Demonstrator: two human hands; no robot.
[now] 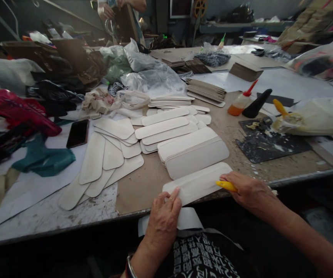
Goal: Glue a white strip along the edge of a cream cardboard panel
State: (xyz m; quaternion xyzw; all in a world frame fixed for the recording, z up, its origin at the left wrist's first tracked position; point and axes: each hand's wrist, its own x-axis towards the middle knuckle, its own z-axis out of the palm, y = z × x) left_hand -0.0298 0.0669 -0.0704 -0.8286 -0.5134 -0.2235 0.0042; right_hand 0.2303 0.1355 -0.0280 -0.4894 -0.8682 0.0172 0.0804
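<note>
1. A cluttered workshop: bags, cloth scraps and card stacks crowd the scuffed table (143, 189).
2. Beige strips (195, 154) fan across its middle, a glue bottle (241, 102) beyond.
3. One strip (196, 185) lies at the near edge.
4. The left hand (163, 220), fingers flat and open, pins its end.
5. The right hand (249, 191) grips a yellow tool (226, 185) against it. This looks like coating or creasing, which needs the strip kept pinned.

**Pale strip (196, 185) and yellow tool (226, 185) at the near edge**

Your strip is long, flat and cream, with rounded ends. It lies slantwise on the table's near edge, its near-left end under your left hand (163, 220). The yellow tool, gripped in your right hand (250, 193), seems to touch the strip's right end.
</note>
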